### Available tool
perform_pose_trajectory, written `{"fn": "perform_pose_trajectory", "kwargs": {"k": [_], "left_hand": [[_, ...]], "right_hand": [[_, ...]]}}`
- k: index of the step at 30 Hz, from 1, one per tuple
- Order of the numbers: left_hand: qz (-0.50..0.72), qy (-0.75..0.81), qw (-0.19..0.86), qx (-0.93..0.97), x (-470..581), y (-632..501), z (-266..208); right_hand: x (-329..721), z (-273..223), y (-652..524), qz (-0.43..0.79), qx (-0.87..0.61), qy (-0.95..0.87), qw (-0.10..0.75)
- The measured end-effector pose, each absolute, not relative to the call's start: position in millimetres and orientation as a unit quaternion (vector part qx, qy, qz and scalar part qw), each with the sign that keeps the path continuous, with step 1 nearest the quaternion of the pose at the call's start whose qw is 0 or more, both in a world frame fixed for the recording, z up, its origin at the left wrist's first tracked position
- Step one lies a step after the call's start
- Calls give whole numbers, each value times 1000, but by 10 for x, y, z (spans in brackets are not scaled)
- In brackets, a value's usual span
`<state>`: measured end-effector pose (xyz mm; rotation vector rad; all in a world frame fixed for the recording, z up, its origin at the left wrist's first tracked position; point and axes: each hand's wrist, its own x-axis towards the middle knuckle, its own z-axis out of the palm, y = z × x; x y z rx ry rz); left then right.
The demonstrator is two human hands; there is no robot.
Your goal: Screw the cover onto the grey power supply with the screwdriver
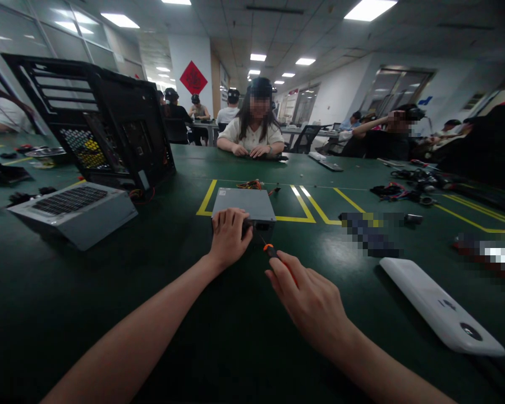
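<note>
A grey computer power supply (pixel 248 203) lies on the green table in front of me, its near side with a power socket facing me. My left hand (pixel 230 238) grips its near left edge, fingers curled over the top and thumb along the near face. In my right hand (pixel 305 289) is a screwdriver (pixel 270 250) with an orange and black handle. Its thin shaft points up and left toward the near face, beside the socket. Whether the tip touches a screw there is too small to tell.
At left stand a black computer case (pixel 105 123) and a second power supply (pixel 76 210). A white oblong device (pixel 441 306) lies at right, with bundled cables (pixel 416 185) beyond. Yellow tape (pixel 294 219) marks the table (pixel 172 348). Another person (pixel 252 132) sits opposite.
</note>
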<state>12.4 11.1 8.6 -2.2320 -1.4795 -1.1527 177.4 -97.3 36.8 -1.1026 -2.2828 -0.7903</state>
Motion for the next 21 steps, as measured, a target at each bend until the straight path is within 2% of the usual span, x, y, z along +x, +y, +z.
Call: {"fn": "perform_pose_trajectory", "kwargs": {"k": [21], "left_hand": [[-393,-497,119,-765,113,107,103]], "right_hand": [[1759,344,-977,-270,-401,-842,239]]}}
